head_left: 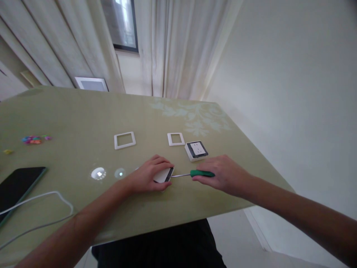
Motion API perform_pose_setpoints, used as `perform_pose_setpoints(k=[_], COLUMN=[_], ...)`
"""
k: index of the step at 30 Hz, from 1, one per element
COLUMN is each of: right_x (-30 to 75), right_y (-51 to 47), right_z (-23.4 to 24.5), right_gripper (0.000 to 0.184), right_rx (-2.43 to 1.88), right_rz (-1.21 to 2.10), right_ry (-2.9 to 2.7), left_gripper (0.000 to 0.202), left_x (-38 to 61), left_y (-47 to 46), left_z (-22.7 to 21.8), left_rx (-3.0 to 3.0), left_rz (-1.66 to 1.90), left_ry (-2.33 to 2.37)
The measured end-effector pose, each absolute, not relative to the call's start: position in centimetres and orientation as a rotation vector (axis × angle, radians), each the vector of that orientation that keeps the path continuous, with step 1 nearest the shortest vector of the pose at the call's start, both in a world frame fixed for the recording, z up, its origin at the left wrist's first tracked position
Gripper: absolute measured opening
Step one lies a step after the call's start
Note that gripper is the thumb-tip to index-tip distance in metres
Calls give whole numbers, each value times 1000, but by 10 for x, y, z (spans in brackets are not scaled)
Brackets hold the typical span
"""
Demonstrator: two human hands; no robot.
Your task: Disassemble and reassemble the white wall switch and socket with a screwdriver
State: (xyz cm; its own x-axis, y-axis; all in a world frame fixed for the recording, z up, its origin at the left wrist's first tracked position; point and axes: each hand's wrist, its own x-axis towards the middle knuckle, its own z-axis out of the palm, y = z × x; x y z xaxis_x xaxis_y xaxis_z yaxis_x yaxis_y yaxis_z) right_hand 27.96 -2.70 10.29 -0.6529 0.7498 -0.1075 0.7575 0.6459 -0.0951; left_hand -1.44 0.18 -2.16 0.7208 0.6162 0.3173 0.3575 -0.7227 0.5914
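My left hand (149, 174) lies curled over a white wall switch or socket unit (163, 175) and pins it to the green table (83, 115). My right hand (221, 175) grips a screwdriver (195, 174) with a green handle. Its thin metal shaft points left and its tip meets the right edge of the held unit. Just behind the screwdriver sits a second socket unit (196, 150), white with a dark rim, face up.
Two white square frames lie behind the hands, a larger frame (124, 140) and a smaller frame (176, 139). A dark tablet (16, 184) with a white cable (41, 208) sits front left. Small coloured bits (32, 140) lie far left. Curtains and a wall stand behind the table.
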Motion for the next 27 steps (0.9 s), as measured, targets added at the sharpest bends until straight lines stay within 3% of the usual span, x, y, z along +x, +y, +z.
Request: perform_pose_setpoints(k=[6,10,14,16,20,27], right_x=[297,292,275,261,237,260], right_y=[-64,-72,-60,-49,-26,-13], right_z=[62,62,95,118,151,133], right_gripper=[31,31,33,20,14,33], right_rx=[1517,1524,1123,814,591,1004], right_rz=[-238,-11,445,564,507,191], right_ry=[2897,2890,2873,2861,2748,2659], left_gripper=[50,49,49,48,48,47], left_x=[-15,-15,-15,-15,-15,-11], left_y=[3,4,4,3,1,-1], left_z=[-23,-24,-24,-24,-25,-25], left_rx=[2450,2456,2457,2463,2471,2464], left_rz=[690,710,699,682,685,700], left_ry=[744,744,738,734,759,785])
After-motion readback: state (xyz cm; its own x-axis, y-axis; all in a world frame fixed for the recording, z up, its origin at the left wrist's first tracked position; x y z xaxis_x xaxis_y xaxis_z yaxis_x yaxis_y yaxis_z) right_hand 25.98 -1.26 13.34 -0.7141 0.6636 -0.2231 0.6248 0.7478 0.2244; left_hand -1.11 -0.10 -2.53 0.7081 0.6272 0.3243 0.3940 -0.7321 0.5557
